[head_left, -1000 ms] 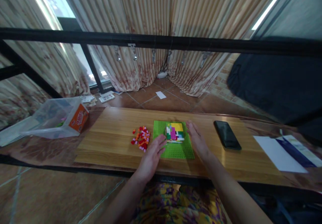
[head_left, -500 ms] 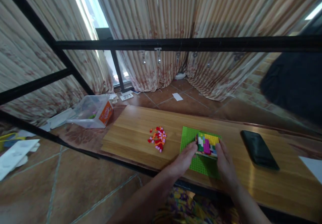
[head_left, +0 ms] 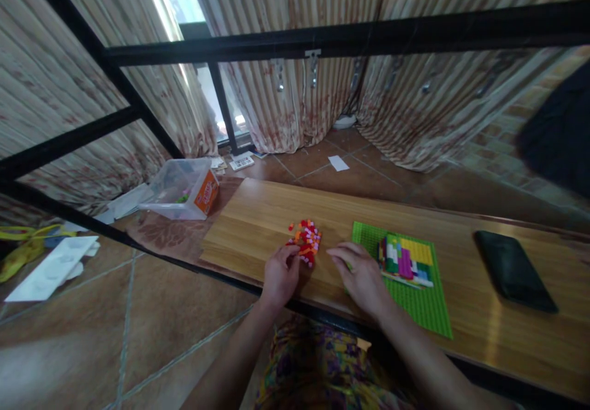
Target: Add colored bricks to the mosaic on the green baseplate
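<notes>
left hand (head_left: 279, 279), right hand (head_left: 366, 282): curled narrow, any hold can't be seen | small bricks (head_left: 308, 236): could be knocked about by a fast swipe

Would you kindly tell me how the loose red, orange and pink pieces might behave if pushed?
The loose pieces look small and plastic, so each would probably be light and stiff. Clustered loosely on the smooth-looking tabletop, they would likely spread and slide apart. Their blocky shapes suggest little rolling.
</notes>
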The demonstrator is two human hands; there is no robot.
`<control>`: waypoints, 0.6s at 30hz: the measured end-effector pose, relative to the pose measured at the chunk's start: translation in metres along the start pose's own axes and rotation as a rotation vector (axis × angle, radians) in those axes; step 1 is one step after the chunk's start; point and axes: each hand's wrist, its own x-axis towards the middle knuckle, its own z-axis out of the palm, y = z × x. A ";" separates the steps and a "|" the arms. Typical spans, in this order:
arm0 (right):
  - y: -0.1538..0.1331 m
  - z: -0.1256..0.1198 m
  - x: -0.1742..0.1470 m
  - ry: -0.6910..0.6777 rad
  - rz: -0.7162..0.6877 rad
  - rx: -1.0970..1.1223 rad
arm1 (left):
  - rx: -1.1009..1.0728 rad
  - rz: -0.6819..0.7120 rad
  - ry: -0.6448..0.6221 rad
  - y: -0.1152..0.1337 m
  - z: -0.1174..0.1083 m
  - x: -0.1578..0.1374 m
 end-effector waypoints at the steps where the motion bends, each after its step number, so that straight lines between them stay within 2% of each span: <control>1: 0.001 0.009 0.007 -0.049 -0.011 0.000 | 0.034 0.021 -0.008 -0.001 0.000 0.003; 4: 0.004 0.027 0.022 -0.131 -0.025 -0.026 | 0.119 0.078 -0.035 0.000 0.002 0.008; 9: 0.007 0.034 0.030 -0.236 -0.053 -0.067 | 0.218 0.125 -0.064 0.000 0.005 0.011; 18: 0.019 0.027 0.020 -0.217 -0.033 -0.090 | 0.313 0.149 -0.094 -0.003 0.005 0.011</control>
